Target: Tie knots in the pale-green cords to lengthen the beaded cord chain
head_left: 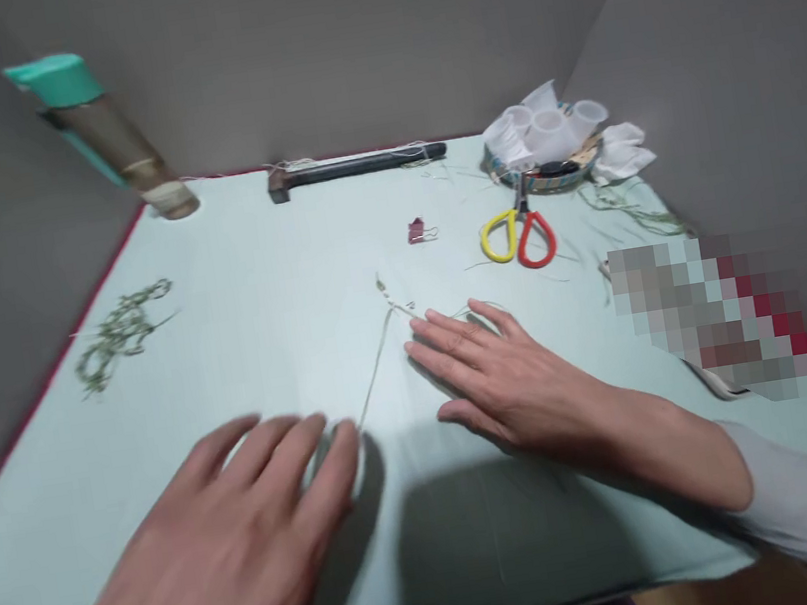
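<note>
My right hand [486,371] lies flat; whether my left hand [232,530] grips, I cannot tell. Overpulling could snap the cord [381,344].

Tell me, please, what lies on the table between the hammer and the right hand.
In the head view, a purple binder clip lies there; nearer the right hand is part of a thin green strand.

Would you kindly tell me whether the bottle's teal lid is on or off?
On: the teal lid sits over the top of the bottle.
</note>
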Demonstrator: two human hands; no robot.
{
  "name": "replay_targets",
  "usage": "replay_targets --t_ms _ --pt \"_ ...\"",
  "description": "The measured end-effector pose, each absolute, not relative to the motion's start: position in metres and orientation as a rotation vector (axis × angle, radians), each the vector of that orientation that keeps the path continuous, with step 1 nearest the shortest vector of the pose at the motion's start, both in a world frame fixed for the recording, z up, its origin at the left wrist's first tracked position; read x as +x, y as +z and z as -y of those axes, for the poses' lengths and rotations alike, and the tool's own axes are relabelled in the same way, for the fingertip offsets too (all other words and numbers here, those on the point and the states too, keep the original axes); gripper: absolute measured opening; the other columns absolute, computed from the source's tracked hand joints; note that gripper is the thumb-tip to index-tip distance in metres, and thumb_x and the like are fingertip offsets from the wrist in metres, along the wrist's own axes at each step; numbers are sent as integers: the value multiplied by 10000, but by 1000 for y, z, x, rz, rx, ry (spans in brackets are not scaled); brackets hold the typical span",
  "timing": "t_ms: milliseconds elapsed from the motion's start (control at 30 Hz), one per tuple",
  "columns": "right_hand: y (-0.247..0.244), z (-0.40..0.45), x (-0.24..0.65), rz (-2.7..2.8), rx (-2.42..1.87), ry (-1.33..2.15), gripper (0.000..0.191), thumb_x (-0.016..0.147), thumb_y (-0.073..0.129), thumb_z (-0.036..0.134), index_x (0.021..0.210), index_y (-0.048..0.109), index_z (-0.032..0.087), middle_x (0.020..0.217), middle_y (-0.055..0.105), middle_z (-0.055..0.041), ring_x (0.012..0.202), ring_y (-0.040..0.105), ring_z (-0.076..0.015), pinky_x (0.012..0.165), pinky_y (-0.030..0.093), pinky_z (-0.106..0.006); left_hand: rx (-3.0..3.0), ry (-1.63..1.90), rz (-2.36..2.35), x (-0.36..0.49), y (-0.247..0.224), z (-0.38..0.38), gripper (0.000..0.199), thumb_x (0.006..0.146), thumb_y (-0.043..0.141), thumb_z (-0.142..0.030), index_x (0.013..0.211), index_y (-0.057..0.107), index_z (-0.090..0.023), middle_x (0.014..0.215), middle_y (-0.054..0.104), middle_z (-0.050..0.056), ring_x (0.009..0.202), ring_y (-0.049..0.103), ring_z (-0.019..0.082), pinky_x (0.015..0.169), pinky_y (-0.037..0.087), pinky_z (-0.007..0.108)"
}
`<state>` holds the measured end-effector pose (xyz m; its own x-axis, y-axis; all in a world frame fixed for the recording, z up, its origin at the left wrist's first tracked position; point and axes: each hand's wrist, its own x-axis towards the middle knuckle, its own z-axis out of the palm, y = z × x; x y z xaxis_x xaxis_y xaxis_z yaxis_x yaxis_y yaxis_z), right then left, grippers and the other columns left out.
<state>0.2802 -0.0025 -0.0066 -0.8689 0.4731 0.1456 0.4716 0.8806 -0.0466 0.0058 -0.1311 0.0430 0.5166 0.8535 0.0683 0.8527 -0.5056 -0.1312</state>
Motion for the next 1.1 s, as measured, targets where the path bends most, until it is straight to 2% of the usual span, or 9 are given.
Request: replay_targets --t_ms 33,167,333,533,633,733,900,1000,1100 --pt "-5 3 278 2875 -695 21 501 1193 424 291 1621 543 60 1700 565 -272 1624 535 -402 1253 508 -740 -2493 -72 1362 13 48 119 490 888 439 21 1176 785 -175 1031 824 124 909 743 343 948 558 551" --pt "1 2 273 2798 -627 31 446 1160 422 172 1551 592 39 1629 636 -292 1576 600 -365 1255 519 -678 -2420 -59 1288 26 45 81 466 967 438 54 1247 768 -118 989 809 142 945 736 322 1004 544 516" --pt "5 -7 279 2738 -714 1 383 1150 433 170 1428 688 103 1563 707 -248 1449 701 -336 1244 526 -626 -2446 -126 1175 11 33 55 413 968 431 80 985 783 -135 824 747 122 790 662 304 731 479 439" --pt "4 -12 283 2686 -700 -7 341 1146 436 135 1293 737 74 1408 799 -216 1306 763 -307 1228 541 -589 -2543 -267 1094 -7 27 34 453 932 414 141 1058 763 -118 928 779 123 819 637 276 694 478 392" --pt "-3 -7 277 2714 -597 -7 334 1174 457 200 1313 730 67 1448 786 -204 1378 729 -304 1272 512 -618 -2607 -325 1044 -6 21 29 404 1024 401 77 1135 746 -99 1002 802 142 867 655 274 739 516 397" --pt "-11 1 274 2779 -502 9 416 1183 519 372 1393 701 62 1497 765 -194 1472 667 -305 1347 449 -640 -2688 -360 1015 -5 11 29 375 1095 423 -20 1341 696 -95 1235 821 180 1005 699 286 854 567 416" --pt "-17 18 281 2857 -497 139 607 1144 571 545 1537 627 85 1560 740 -128 1566 583 -261 1392 427 -522 -2805 -408 1105 -8 -6 35 525 1114 388 -47 1611 531 -136 1545 734 184 1393 650 320 1121 539 477" --pt "-17 25 284 2836 -492 142 672 1135 562 593 1556 620 73 1622 692 -136 1590 556 -266 1375 444 -519 -2880 -358 1175 -8 -9 39 584 1116 402 -54 1685 465 -168 1609 709 150 1487 611 318 1239 478 511" --pt "-15 28 284 2843 -484 107 680 1133 543 616 1546 654 87 1658 665 -118 1588 556 -250 1373 453 -460 -2915 -324 1196 -7 -9 41 638 1094 411 -40 1712 455 -191 1582 735 137 1461 646 324 1255 486 539"
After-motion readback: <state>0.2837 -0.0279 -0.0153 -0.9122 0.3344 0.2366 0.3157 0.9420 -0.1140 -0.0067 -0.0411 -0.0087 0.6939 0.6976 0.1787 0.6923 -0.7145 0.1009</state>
